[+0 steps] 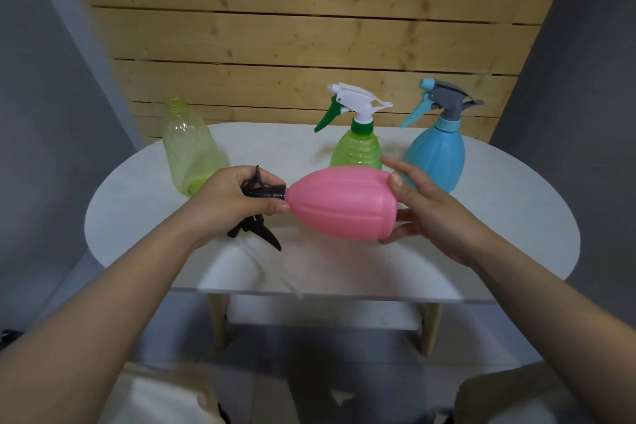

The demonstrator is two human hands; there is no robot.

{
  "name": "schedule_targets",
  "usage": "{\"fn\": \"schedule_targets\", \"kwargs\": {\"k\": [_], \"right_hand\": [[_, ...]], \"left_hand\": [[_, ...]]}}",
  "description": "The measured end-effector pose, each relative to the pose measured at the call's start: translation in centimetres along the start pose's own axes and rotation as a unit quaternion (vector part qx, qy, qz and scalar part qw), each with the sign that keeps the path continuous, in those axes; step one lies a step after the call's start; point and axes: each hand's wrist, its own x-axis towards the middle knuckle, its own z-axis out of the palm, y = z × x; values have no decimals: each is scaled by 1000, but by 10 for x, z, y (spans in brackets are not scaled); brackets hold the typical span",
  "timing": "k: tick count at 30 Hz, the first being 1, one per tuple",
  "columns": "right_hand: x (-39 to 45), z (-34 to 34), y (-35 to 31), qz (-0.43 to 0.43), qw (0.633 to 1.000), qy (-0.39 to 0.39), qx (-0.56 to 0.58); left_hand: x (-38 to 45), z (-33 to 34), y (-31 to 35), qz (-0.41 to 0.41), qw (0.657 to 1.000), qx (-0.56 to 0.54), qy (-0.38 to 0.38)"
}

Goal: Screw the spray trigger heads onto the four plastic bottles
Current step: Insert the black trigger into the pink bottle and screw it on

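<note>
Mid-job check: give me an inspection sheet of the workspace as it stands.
Surface: white oval table.
Job's things: pink ribbed plastic bottle held sideways, black spray trigger head at its neck; clear yellow-green plastic bottle headless; green ribbed bottle with white-green trigger and blue bottle with grey-blue trigger capped, upright.
Clutter: nothing seen.
Grippers: left hand grips the black head; right hand holds the pink bottle's base.
Cables: nothing seen.
Surroundings: wooden plank wall, grey side panels.

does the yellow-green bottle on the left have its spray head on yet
Off. The yellow-green bottle stands upright on the table with its threaded neck bare and open, nothing screwed on.
</note>
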Motion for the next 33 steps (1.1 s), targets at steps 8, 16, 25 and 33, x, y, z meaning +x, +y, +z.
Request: {"fn": "schedule_targets", "kwargs": {"k": [8,16,25,33], "right_hand": [[-3,-6,-1,20,995,-98,-5],[-4,0,-1,73,994,-68,-42],[-3,0,-2,31,995,-71,55],[-4,-1,-5,62,996,-55,-39]], "left_hand": [[1,-1,1,17,1000,-5,-14],[-2,2,2,32,999,11,-35],[2,0,1,2,1000,1,-22],[1,3,2,24,999,-27,-21]]}}
